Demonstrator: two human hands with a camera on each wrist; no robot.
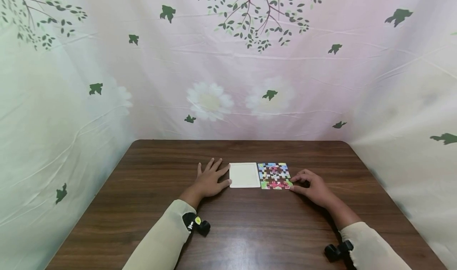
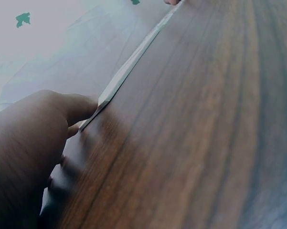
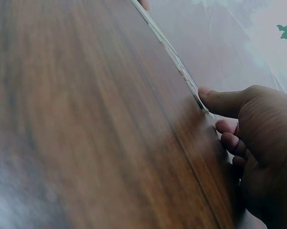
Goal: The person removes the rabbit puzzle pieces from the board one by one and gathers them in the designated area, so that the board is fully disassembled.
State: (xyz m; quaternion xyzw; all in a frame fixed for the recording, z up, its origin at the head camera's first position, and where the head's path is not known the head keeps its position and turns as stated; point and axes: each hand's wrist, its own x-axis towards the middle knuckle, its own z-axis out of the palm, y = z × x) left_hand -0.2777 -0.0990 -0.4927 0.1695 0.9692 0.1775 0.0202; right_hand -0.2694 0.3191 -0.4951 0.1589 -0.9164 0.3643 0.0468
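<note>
A white square frame tray (image 1: 244,175) lies flat on the table. Right beside it is a colourful jigsaw puzzle (image 1: 274,175) with its pieces laid in a square and small gaps showing among them. My left hand (image 1: 208,182) rests with spread fingers at the tray's left edge, thumb and index finger touching it. At the puzzle's right edge is my right hand (image 1: 314,187), its thumb and index finger against the lower right corner piece. The right wrist view shows that thumb (image 3: 224,102) fairly straight along the thin edge, with the other fingers loosely bent below.
The dark brown wooden table (image 1: 242,226) has rounded far corners. A pale cloth backdrop (image 1: 235,71) with printed leaves and flowers surrounds it on the back and both sides. Small black wrist cameras sit on both sleeved wrists.
</note>
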